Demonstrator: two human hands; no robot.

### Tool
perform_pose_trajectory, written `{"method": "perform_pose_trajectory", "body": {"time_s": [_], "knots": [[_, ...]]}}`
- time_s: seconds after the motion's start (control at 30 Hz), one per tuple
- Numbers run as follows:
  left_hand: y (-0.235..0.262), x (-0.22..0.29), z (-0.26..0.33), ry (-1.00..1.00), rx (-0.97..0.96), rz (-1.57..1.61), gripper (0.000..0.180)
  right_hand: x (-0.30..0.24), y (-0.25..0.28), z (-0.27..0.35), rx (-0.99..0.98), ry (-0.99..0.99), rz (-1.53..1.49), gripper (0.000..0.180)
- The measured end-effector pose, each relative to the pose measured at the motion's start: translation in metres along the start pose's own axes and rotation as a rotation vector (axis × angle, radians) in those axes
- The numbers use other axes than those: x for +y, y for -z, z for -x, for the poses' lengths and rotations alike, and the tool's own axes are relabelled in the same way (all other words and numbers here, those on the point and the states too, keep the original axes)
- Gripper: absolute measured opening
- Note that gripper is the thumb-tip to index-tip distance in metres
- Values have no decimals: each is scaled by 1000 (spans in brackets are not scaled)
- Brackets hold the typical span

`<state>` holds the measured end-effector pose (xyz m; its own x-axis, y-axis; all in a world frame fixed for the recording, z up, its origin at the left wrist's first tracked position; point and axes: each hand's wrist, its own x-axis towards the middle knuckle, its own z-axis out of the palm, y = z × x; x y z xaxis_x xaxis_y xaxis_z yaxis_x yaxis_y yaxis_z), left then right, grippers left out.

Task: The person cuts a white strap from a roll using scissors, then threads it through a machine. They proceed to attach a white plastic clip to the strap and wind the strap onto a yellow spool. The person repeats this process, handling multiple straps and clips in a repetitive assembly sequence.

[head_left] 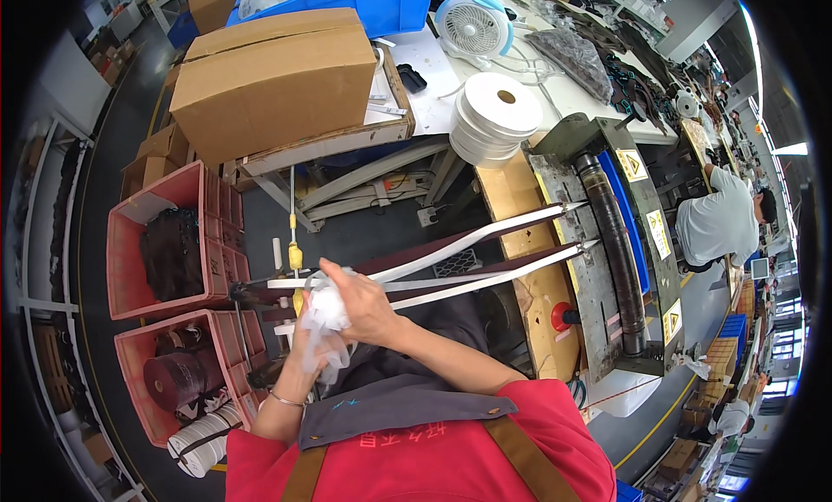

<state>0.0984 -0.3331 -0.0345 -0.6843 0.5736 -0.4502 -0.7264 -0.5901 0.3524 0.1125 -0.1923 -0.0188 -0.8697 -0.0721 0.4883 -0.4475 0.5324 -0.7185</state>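
Observation:
A crumpled bunch of translucent white film (328, 313) is bundled between my two hands in front of my apron. My right hand (369, 309) closes on it from the right, thumb pointing up. My left hand (305, 350) lies under and beside the bunch, mostly covered by it; its fingers seem closed on the film. Just beyond my hands, two white strips (451, 244) run rightward over dark maroon bands (416, 256) to a machine with a dark roller (612, 251). Next to my hands stands a rod with yellow pieces (295, 257).
Two red crates (209, 268) with dark rolls and material stand at the left. A large cardboard box (273, 73) sits on the table ahead. White tape rolls (490, 112) and a fan (474, 25) are beyond. A red funnel-shaped piece (559, 316) lies in the machine's wooden tray (529, 242).

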Motion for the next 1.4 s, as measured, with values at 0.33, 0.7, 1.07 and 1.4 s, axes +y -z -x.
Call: {"method": "perform_pose_trajectory", "body": {"time_s": [0.33,0.7,1.07,1.4], "knots": [[-1,-2,-8,-107,82,119,28,0,9,-1,-231,58,-37,71],[2,46,10,-92,18,249,12,21,40,15,48,-19,188,49],[0,37,-25,-210,-194,-918,59,-23,19,5,-339,158,35,24],[-9,3,1,-140,-206,-495,71,-16,26,-25,-349,-197,-32,23]]}}
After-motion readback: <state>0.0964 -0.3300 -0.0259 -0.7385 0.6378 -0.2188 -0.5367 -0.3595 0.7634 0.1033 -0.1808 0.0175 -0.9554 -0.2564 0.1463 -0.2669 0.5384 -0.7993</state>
